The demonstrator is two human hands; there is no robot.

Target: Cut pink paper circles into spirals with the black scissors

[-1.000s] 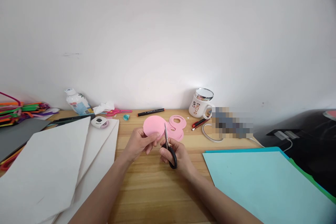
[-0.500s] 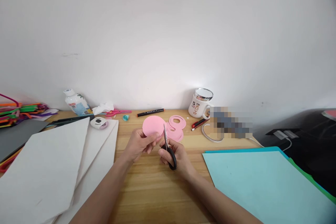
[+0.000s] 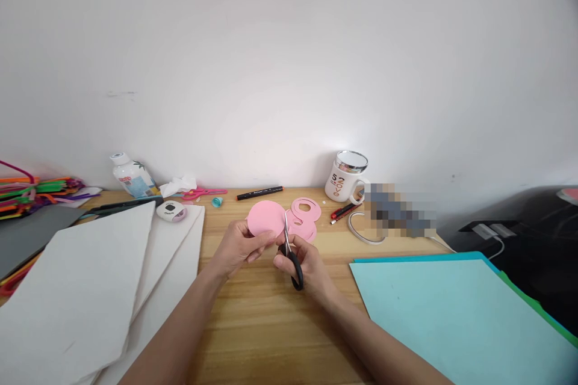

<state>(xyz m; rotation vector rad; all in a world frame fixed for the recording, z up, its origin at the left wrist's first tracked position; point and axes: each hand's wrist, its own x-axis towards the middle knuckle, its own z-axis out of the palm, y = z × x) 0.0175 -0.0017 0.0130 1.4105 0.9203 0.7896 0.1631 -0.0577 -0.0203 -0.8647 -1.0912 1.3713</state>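
A round piece of pink paper is pinched along its lower edge in my left hand, thumb on top. My right hand grips a pair of scissors with black handles; the metal blades point up and away, against the disc's right edge. Whether the blades are fully closed is hard to make out. Just behind them on the table lies a pink paper cut-out shaped like a figure eight, with its lower part partly hidden by my right hand and the scissors.
White sheets lie on the left, light blue sheets on the right. Along the wall are a bottle, pink scissors, a black marker and a white mug. Colourful pipe cleaners sit far left.
The disc and both hands have shifted very slightly right, and the disc looks tilted a little flatter. Both grips are the same.
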